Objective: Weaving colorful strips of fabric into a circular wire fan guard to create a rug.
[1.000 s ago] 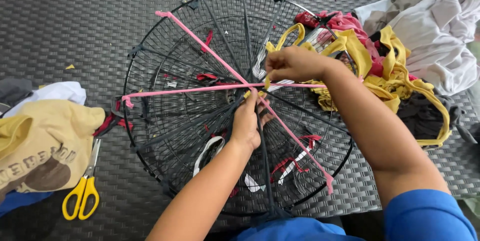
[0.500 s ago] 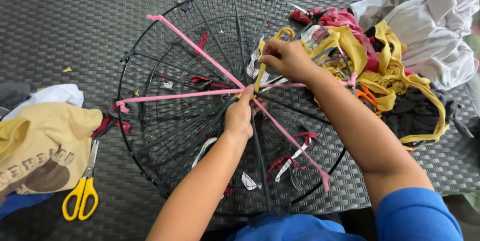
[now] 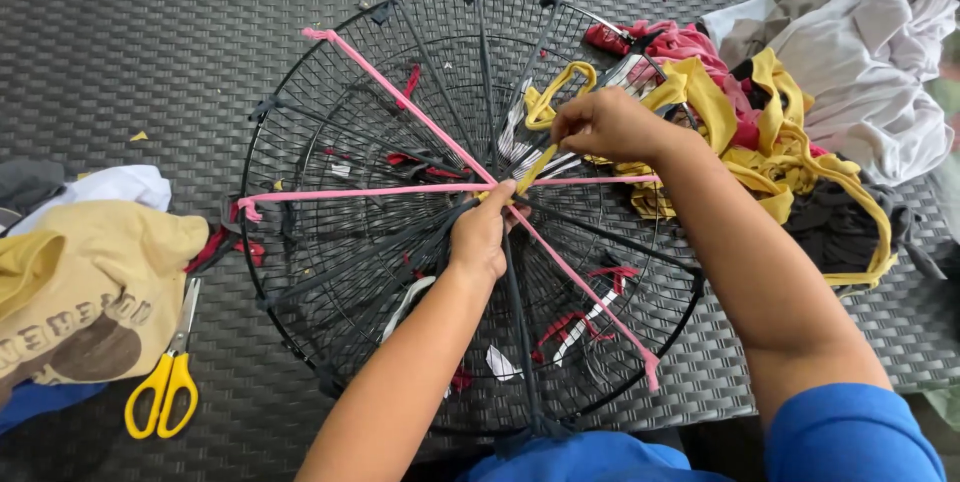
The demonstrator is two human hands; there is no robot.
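A yellow strip point(image 3: 548, 142) ran from the centre of the round wire grille point(image 3: 300, 272) out toward one o'clock, where the right hand point(image 3: 605, 124) pinched it closed between fingers, while the left hand point(image 3: 482, 234) pressed its fingertips shut on the strip's end at the hub, where two pink strips point(image 3: 400, 102) crossed. The grille lay flat on a dark woven table point(image 3: 120, 42). A cloth pile point(image 3: 800, 102) sat at two o'clock, a tan shirt point(image 3: 80, 282) at nine, and yellow scissors point(image 3: 165, 392) at eight.
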